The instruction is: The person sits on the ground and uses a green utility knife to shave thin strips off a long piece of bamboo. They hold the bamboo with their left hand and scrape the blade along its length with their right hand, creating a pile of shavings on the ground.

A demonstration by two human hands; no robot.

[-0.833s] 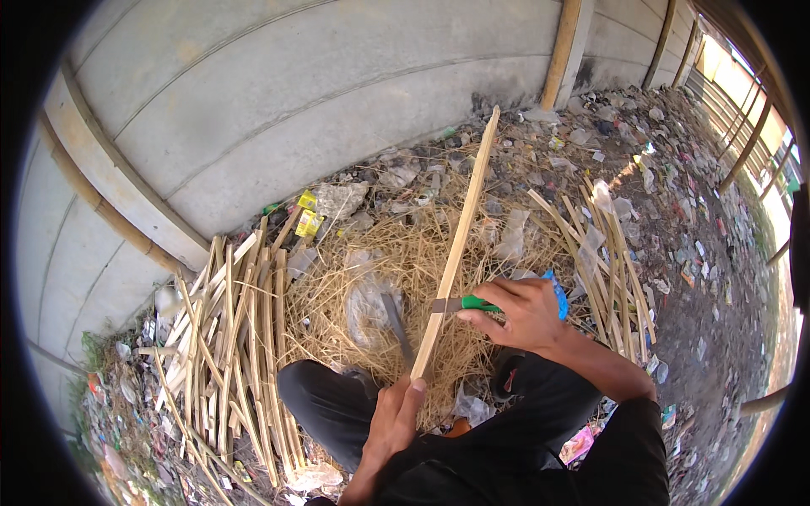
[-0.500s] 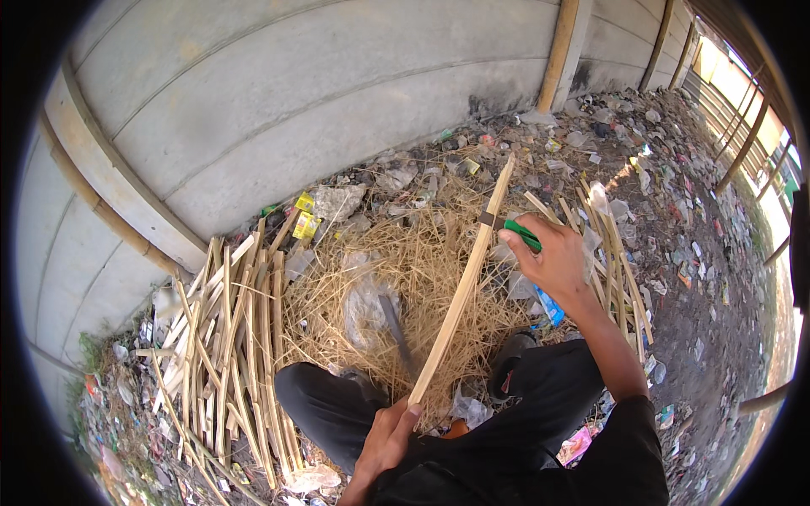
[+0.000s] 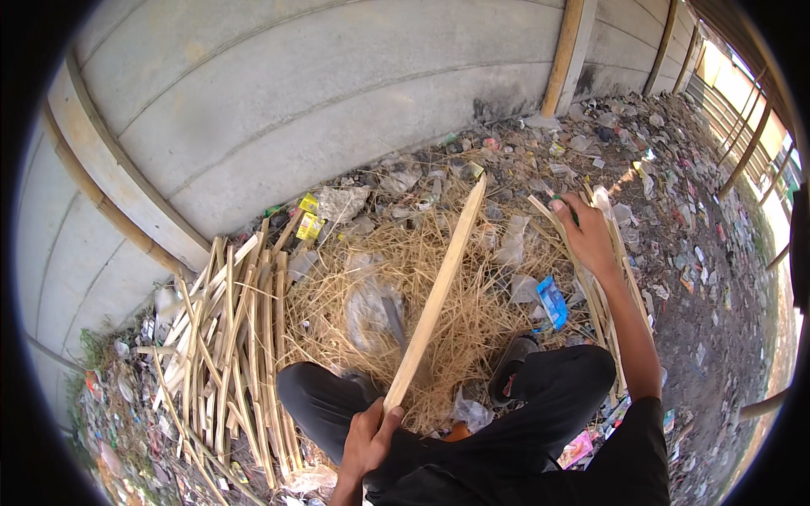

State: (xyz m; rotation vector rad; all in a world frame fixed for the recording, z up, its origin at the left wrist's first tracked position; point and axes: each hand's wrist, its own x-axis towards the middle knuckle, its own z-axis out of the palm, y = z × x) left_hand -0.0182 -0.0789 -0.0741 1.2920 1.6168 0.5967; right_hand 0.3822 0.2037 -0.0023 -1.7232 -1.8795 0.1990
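Note:
My left hand [image 3: 369,438] is closed around the lower end of a pale bamboo strip [image 3: 434,316]. The strip slants up and to the right over a heap of shavings [image 3: 472,312], and its far tip tapers to a point. My right hand [image 3: 589,236] is off to the right, apart from the strip, with its fingers wrapped around a green-handled knife [image 3: 575,216]. Most of that knife is covered by the fingers. A long dark blade [image 3: 392,320] lies among the shavings beside a clear plastic bag [image 3: 364,310], partly behind the strip.
A pile of bamboo strips [image 3: 228,354] lies on the left, and more strips [image 3: 620,278] lie under and beyond my right arm. A concrete wall [image 3: 321,93] rises at the back. Scattered litter [image 3: 692,253] covers the ground, with a blue wrapper [image 3: 552,302] near my right knee.
My right hand with the knife has moved off the strip, up and to the right. The strip has tilted slightly left, and my left hand has shifted a little left.

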